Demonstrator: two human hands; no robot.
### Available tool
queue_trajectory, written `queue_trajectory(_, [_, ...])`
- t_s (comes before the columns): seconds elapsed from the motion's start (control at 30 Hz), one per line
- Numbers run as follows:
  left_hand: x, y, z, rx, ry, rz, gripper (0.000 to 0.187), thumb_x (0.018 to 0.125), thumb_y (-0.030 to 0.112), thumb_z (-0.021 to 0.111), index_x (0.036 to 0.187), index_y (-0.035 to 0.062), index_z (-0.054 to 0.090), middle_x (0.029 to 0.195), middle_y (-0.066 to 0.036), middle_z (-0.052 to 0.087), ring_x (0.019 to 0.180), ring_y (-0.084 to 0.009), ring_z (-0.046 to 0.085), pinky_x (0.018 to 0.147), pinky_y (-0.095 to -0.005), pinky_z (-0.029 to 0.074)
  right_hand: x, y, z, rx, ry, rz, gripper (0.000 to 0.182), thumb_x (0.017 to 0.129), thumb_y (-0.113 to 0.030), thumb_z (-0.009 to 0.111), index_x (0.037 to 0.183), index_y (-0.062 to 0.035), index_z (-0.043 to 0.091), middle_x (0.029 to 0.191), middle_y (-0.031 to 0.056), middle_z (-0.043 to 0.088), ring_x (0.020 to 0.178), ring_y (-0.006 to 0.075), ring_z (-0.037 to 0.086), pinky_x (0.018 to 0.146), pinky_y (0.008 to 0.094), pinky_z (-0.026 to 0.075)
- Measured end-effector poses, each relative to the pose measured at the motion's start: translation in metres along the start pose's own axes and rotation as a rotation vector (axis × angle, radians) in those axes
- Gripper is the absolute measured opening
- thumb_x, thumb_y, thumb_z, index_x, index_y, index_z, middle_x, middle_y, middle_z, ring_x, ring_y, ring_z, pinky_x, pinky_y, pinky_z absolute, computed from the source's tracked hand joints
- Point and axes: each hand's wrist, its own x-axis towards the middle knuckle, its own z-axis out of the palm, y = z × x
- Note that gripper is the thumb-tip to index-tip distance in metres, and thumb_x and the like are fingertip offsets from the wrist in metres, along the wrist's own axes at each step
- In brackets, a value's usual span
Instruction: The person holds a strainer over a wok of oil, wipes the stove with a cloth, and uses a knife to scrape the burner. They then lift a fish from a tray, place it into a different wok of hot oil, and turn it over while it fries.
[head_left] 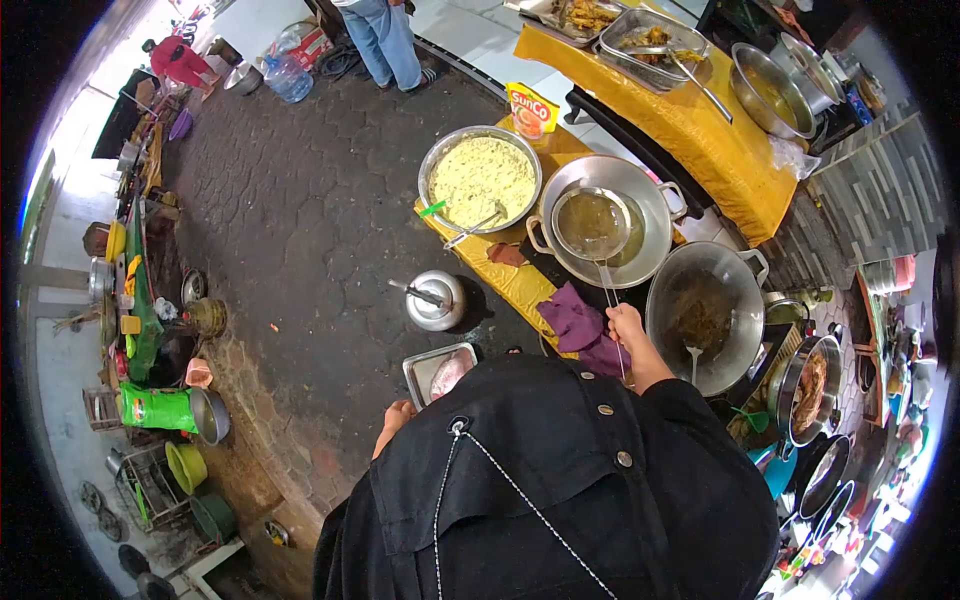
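Note:
My right hand is closed around the long handle of a wire-mesh strainer. The strainer's round basket rests over a large two-handled wok with oil in it. My left hand is curled at the near left corner of a rectangular metal tray and appears to grip its edge. A pale pinkish item lies in the tray, partly covered by my black jacket. Beside my right hand is a purple cloth. A second, darker wok with a spatula stands to the right.
A bowl of yellow batter-like food with a ladle stands ahead, near a SunCo pouch. A metal kettle sits on the paved floor. Food trays and pots line the yellow-covered table. Two other people are farther off.

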Motion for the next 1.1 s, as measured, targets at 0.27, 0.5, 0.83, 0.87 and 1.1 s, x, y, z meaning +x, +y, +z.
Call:
queue_trajectory(0.27, [0.038,-0.044,0.009,0.008,-0.045,0.004,0.031,0.081,0.023,0.050,0.101,0.0008,0.060,0.082,-0.009,0.064,0.079,-0.0180,0.060,0.073,-0.0305,0.046,-0.020,-0.003,-0.007,-0.067,0.045,-0.065,0.017,0.084,-0.017,0.052,0.073,-0.0061,0.046,0.051,0.0027,0.045,0.032,0.0118,0.041,0.028,0.0255,0.025])
queue_trajectory(0.5, [0.049,-0.018,0.006,0.033,-0.057,-0.024,0.034,0.082,0.025,0.050,0.102,-0.0006,0.060,0.083,-0.012,0.065,0.078,-0.0195,0.062,0.072,-0.0314,0.047,-0.036,-0.005,-0.010,0.002,0.077,-0.075,0.017,0.085,-0.018,0.052,0.074,-0.0060,0.046,0.052,0.0033,0.045,0.032,0.0127,0.041,0.029,0.0260,0.026])
queue_trajectory(0.83, [0.059,-0.014,-0.002,0.055,-0.079,0.008,0.033,0.082,0.021,0.050,0.105,-0.0026,0.057,0.086,-0.012,0.064,0.078,-0.0199,0.062,0.071,-0.0300,0.047,-0.039,-0.001,-0.012,0.023,0.282,-0.181,0.016,0.084,-0.016,0.052,0.075,-0.0049,0.045,0.050,0.0044,0.044,0.033,0.0141,0.040,0.030,0.0281,0.031])
queue_trajectory(0.87, [0.069,-0.027,0.002,-0.059,-0.088,0.035,0.033,0.081,0.021,0.051,0.103,-0.0025,0.058,0.085,-0.012,0.064,0.078,-0.0200,0.061,0.071,-0.0301,0.047,-0.042,-0.003,-0.012,0.022,0.285,-0.182,0.016,0.084,-0.016,0.052,0.075,-0.0049,0.045,0.050,0.0044,0.044,0.033,0.0141,0.040,0.030,0.0281,0.031])
queue_trajectory(1.1, [0.072,-0.036,-0.003,-0.032,-0.089,0.048,0.031,0.077,0.021,0.051,0.096,-0.0023,0.061,0.082,-0.012,0.064,0.077,-0.0218,0.061,0.071,-0.0315,0.046,-0.064,-0.016,-0.019,-0.180,0.487,-0.273,0.017,0.084,-0.015,0.053,0.077,-0.0015,0.045,0.050,0.0060,0.044,0.033,0.0160,0.042,0.031,0.0311,0.034])
